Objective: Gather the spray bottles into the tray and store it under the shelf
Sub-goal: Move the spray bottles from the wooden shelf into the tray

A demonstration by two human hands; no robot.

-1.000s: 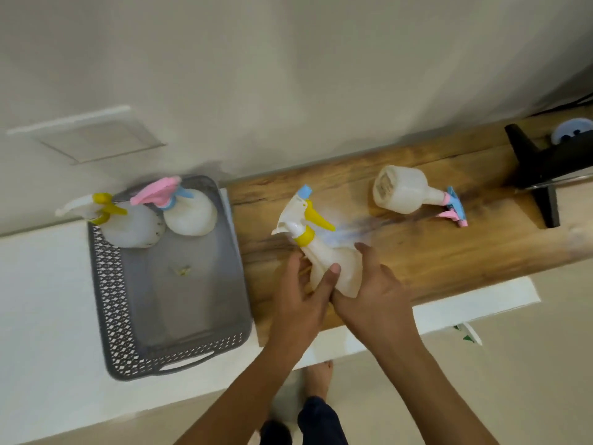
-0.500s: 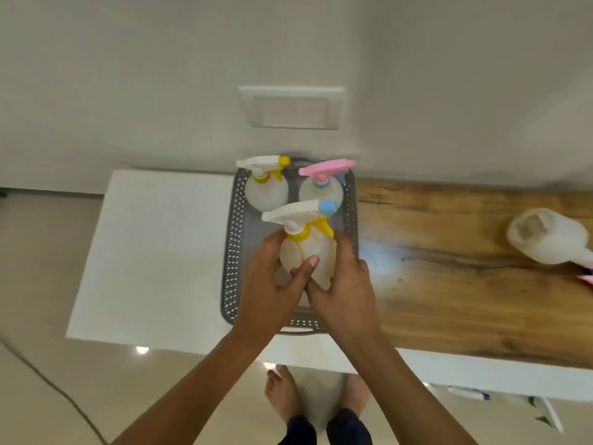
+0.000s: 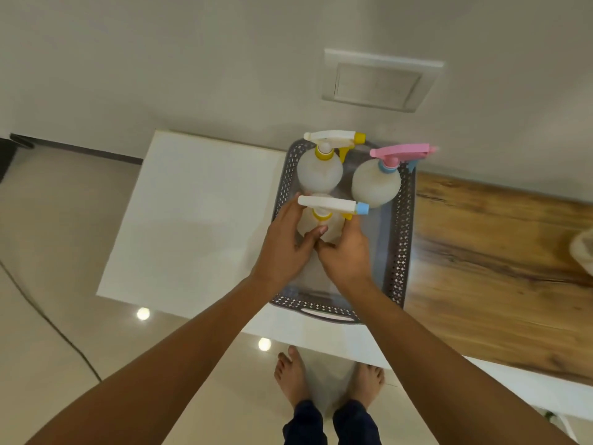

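A grey perforated tray point(image 3: 399, 239) sits on the white shelf top. Two spray bottles stand upright at its far end: one with a white and yellow head point(image 3: 319, 170) on the left, one with a pink and blue head point(image 3: 375, 184) on the right. A third bottle point(image 3: 321, 220), with a white head, yellow collar and blue nozzle, stands upright inside the tray's left side. My left hand point(image 3: 284, 248) and my right hand point(image 3: 348, 255) both clasp its body. A fourth bottle point(image 3: 582, 252) lies at the right frame edge on the wood, mostly cut off.
The white shelf top point(image 3: 199, 220) extends left of the tray; a wooden board point(image 3: 497, 268) extends to its right. A wall with a white switch plate point(image 3: 378, 80) stands close behind. My bare feet point(image 3: 330, 380) are on the glossy floor below the shelf edge.
Both hands carried the white-headed bottle from the wooden board leftwards and lowered it into the tray, in front of the yellow-headed bottle. The view swung left with it.
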